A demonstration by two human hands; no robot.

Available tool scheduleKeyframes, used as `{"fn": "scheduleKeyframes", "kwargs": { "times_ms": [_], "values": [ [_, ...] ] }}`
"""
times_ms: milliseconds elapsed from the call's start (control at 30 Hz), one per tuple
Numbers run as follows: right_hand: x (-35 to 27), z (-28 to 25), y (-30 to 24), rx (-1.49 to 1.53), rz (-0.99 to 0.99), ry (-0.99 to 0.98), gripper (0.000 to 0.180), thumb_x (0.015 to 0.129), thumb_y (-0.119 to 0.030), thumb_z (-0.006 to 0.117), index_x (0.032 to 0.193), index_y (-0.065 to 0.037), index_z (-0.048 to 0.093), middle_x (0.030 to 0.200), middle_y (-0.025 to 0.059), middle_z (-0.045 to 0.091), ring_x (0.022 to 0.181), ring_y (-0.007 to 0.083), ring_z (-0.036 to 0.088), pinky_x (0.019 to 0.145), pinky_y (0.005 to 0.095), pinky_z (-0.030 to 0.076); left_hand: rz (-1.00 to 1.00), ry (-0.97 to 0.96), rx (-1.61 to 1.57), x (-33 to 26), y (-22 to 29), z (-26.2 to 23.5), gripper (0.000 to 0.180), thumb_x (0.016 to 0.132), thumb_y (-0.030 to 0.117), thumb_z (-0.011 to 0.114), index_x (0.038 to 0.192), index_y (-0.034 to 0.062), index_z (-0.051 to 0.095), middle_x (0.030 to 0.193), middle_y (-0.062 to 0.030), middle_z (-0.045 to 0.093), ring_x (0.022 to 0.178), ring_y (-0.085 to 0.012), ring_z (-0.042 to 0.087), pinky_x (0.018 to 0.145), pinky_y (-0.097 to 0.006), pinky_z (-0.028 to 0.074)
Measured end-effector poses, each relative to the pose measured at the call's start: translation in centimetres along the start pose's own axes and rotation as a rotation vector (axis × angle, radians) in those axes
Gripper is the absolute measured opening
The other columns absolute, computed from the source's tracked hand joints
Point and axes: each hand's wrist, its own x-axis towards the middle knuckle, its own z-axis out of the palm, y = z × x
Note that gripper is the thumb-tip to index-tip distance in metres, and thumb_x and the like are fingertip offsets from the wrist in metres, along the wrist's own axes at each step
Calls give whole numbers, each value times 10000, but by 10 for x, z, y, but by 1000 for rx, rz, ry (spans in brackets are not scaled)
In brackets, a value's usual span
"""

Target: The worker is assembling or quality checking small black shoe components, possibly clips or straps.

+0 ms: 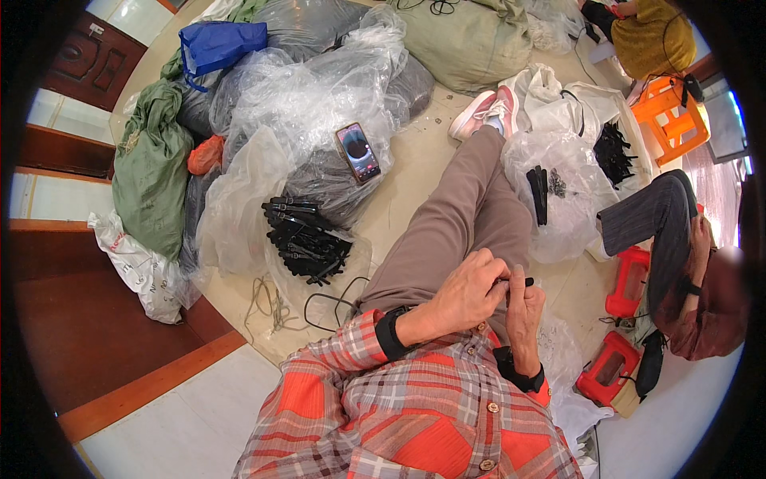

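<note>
Both my hands meet above my lap. My left hand (472, 292) is closed, its fingertips pinching one end of a small black strip (529, 282). My right hand (524, 316) grips the same strip close by, with a short dark end sticking out past its fingers. Most of the strip is hidden by the fingers. To the left of my legs, a heap of similar black strips (309, 246) lies on clear plastic. A few more black strips (539, 194) rest on a clear plastic bag (550, 239) right of my legs, beside a small dark clump.
A lit phone (357, 152) leans on plastic-wrapped bundles ahead. Green sacks (150, 172) and a blue bag (222, 46) surround them. At right are another black pile (613, 155), an orange stool (669, 120), red stool-like frames (610, 369) and a seated person (702, 307).
</note>
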Motion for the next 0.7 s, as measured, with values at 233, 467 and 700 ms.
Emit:
{"fn": "scheduleKeyframes", "kwargs": {
  "times_ms": [233,467,700],
  "values": [
    [1,0,6,-62,-37,-6,388,921,-225,473,626,24,519,505,16,430,508,80,386,452,283,311,-101,-12,-65,-1,2,2,161,818,104,534,900,-34,543,710,-176,576,631,-313,562,604,-376,441],
    [0,0,5,-44,-17,-48,404,927,-249,454,642,16,561,510,46,514,480,105,451,444,285,345,-404,-234,-483,5,-4,-5,176,879,148,527,953,-12,529,694,-68,610,603,-115,568,525,-248,440],
    [0,1,8,24,13,-47,436,935,-283,435,643,14,563,477,35,498,455,91,464,416,276,348,-598,-325,-809,6,-11,-4,169,901,185,522,947,25,493,727,-32,597,585,-71,535,501,-197,428]
  ]
}}
